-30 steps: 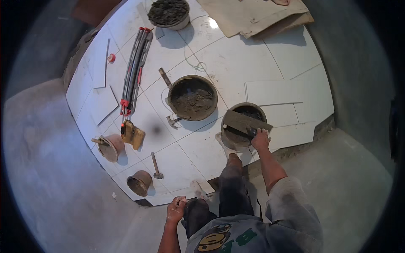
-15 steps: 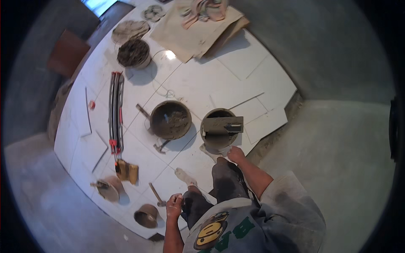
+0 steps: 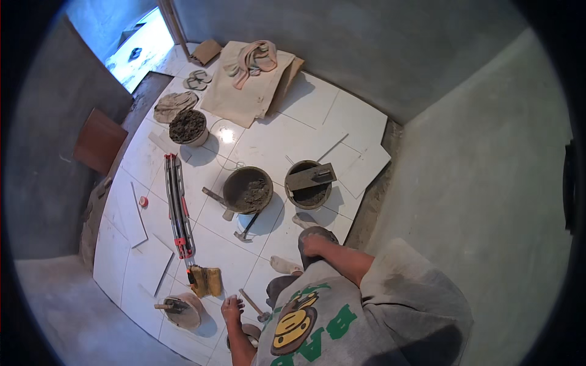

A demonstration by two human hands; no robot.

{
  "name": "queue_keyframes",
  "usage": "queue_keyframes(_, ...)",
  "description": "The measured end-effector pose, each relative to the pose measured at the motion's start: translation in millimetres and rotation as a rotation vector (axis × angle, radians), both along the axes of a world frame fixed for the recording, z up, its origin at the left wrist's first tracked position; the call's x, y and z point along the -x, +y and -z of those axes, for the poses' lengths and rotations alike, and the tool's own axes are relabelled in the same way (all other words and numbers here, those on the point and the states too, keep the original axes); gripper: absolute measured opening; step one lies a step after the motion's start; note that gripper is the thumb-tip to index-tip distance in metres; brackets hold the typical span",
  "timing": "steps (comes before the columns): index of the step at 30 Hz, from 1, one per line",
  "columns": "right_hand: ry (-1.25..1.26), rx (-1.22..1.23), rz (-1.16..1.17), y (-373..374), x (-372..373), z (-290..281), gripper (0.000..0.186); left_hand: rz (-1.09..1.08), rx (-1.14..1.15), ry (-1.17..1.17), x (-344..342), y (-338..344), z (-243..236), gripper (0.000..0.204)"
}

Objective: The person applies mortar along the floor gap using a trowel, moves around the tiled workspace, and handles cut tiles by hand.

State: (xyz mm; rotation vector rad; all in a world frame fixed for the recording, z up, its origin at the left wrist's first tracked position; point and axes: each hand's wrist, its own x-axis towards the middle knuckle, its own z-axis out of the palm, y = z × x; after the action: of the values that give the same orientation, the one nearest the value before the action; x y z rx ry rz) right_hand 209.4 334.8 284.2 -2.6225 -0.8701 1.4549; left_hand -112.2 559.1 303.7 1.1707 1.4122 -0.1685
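Note:
My right hand point(image 3: 315, 246) rests at my bent right knee, its fingers hard to make out against the dark trousers. Low over the floor at the left, my left hand point(image 3: 232, 310) has loosely bent fingers slightly apart, with nothing seen in them. Beside it lies a hammer point(image 3: 251, 301), and a bucket point(image 3: 251, 331) is partly hidden behind that forearm. Ahead of my feet stands a mortar bucket point(image 3: 310, 198) with a flat trowel point(image 3: 310, 176) laid across its top. Left of that is a basin point(image 3: 231, 189) holding some wet mortar; a claw hammer point(image 3: 245, 235) lies in front of it.
A long tile cutter point(image 3: 177, 207) lies on the white tiled floor near a yellow sponge-like block point(image 3: 211, 281). Another bucket point(image 3: 189, 303) holds a handled tool. Farther off are a heaped bucket point(image 3: 189, 127), sandals point(image 3: 197, 80) and cardboard point(image 3: 235, 100) with a cloth on it. Loose tiles point(image 3: 363, 174) lie right.
The view has tilted up, showing more of the doorway and far wall. My right hand has come back onto my knee. The left hand sits lower, near the hammer.

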Motion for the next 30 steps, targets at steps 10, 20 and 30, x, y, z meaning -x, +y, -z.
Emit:
queue_keyframes(10,0.220,0.068,-0.196,-15,38,-7,0.047,0.078,0.087,0.078,25,4,14,0.025)
queue_keyframes(20,0.340,-0.038,-0.244,-68,36,10,0.051,0.245,0.056,-0.094,-57,26,12,0.033)
queue_keyframes(30,0.396,-0.263,-0.013,-111,-29,-17,0.048,0.312,-0.003,0.180,-56,-17,23,0.029)
